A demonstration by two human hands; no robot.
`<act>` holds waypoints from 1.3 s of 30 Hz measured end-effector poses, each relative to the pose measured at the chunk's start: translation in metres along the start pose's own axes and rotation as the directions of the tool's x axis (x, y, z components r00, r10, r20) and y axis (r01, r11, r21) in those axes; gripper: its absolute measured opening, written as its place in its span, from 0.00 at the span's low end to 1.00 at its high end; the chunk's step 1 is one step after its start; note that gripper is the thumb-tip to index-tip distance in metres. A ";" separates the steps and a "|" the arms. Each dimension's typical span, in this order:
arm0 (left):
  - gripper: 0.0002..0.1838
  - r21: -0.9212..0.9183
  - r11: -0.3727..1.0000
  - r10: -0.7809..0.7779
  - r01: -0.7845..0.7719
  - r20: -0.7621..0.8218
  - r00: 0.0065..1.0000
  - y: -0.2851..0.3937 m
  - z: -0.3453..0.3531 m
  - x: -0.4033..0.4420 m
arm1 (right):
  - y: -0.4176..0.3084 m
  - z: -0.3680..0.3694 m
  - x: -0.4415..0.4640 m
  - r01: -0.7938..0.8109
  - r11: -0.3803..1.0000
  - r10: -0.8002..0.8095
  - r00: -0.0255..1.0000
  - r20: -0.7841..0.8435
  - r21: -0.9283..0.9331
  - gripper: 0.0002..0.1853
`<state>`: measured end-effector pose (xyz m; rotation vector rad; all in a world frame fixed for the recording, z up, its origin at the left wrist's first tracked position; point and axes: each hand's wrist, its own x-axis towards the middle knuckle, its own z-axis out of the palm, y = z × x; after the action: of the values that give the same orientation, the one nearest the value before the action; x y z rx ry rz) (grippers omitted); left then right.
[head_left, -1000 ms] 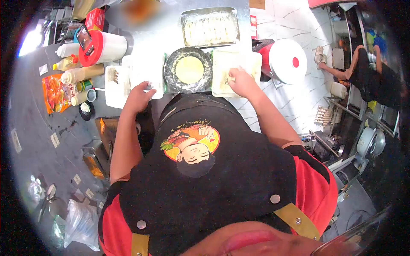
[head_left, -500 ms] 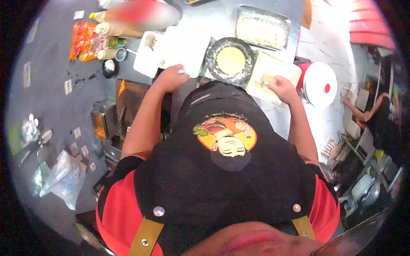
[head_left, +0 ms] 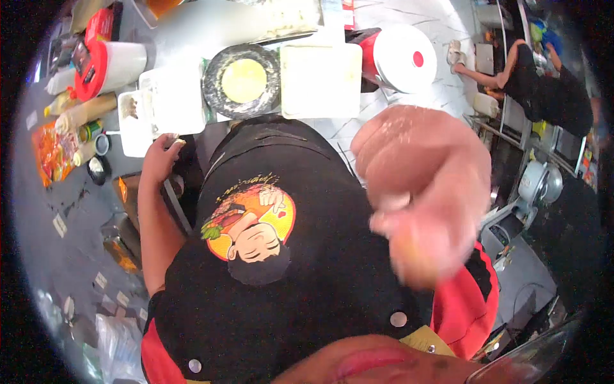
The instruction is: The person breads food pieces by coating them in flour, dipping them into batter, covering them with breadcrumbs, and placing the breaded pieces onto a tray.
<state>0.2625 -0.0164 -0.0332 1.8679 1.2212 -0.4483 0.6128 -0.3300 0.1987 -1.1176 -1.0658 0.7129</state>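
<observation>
1. 10 o'clock: small white tray (head_left: pixel 134 144), brownish bits (head_left: pixel 131 109) inside; bigger white tray (head_left: pixel 179 99), contents washed out.
2. 11: black bowl (head_left: pixel 213 80), pale yellow contents (head_left: pixel 244 80); 12: cream tray (head_left: pixel 320 83).
3. Bright tabletop (head_left: pixel 171 56) under trays; tiled floor (head_left: pixel 416 14) at 1, person (head_left: pixel 553 99) at 2.
4. Left hand (head_left: pixel 161 157) at 9–10, by small white tray; fingers narrow, holding unclear.
5. Right hand (head_left: pixel 425 185), earlier at cream tray, now raised at 3, curled, blurred; can't tell if holding.

The right hand (head_left: pixel 430 182), earlier held over the cream-coloured tray (head_left: pixel 320 80), is now lifted away and seen large, blurred and curled in the foreground; the tray is left well beyond its fingers.
</observation>
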 end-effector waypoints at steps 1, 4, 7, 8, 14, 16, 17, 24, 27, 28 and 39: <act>0.24 0.017 1.000 -0.010 0.010 0.017 1.000 0.007 -0.002 0.000 | -0.005 0.009 -0.003 0.028 1.000 -0.027 0.998 -0.052 0.015 0.05; 0.24 -0.012 0.999 0.047 -0.047 -0.011 0.999 0.007 0.001 0.006 | -0.015 0.009 -0.009 0.055 0.998 -0.055 0.997 -0.052 0.006 0.05; 0.23 0.019 1.000 0.023 -0.023 0.004 1.000 0.007 -0.001 0.008 | -0.017 0.005 -0.014 0.043 0.999 -0.043 0.998 -0.039 -0.006 0.06; 0.22 0.016 0.999 0.030 -0.030 0.001 1.000 0.007 -0.001 0.009 | -0.018 0.001 -0.017 0.040 0.999 -0.040 0.999 -0.035 -0.006 0.06; 0.22 0.026 0.999 0.041 -0.041 0.001 0.999 0.012 -0.003 0.006 | -0.025 0.012 -0.018 0.022 1.000 -0.022 0.999 -0.027 -0.011 0.09; 0.22 0.008 1.000 0.016 -0.016 -0.014 1.000 0.010 -0.002 0.004 | -0.027 0.013 -0.017 0.017 1.000 -0.017 1.000 -0.023 -0.003 0.10; 0.22 -0.005 1.000 0.004 -0.004 0.005 1.000 0.008 -0.003 0.006 | -0.028 0.012 -0.015 0.014 1.000 -0.014 1.000 -0.014 -0.005 0.10; 0.27 0.165 0.975 0.174 -0.151 -0.130 0.976 -0.034 -0.009 0.016 | 0.016 -0.022 0.009 -0.156 0.983 0.173 0.963 0.205 -0.098 0.14; 0.31 0.085 0.994 0.088 -0.072 -0.209 0.974 -0.067 -0.018 0.028 | 0.111 -0.039 0.014 -0.563 0.816 0.574 0.816 0.073 -0.133 0.15; 0.32 -0.014 0.998 0.049 -0.054 -0.253 0.966 -0.086 -0.019 0.035 | 0.155 -0.041 0.011 -0.694 0.716 0.697 0.716 0.030 -0.073 0.18; 0.35 0.034 0.993 -0.073 0.115 -0.591 0.803 -0.172 -0.081 0.122 | 0.273 -0.009 -0.077 -0.631 0.227 0.835 0.518 -0.185 -0.742 0.20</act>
<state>0.1569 0.1484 -0.1459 2.0885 1.7289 0.0658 0.6078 -0.3152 -0.0850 -2.4512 -1.0052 1.2690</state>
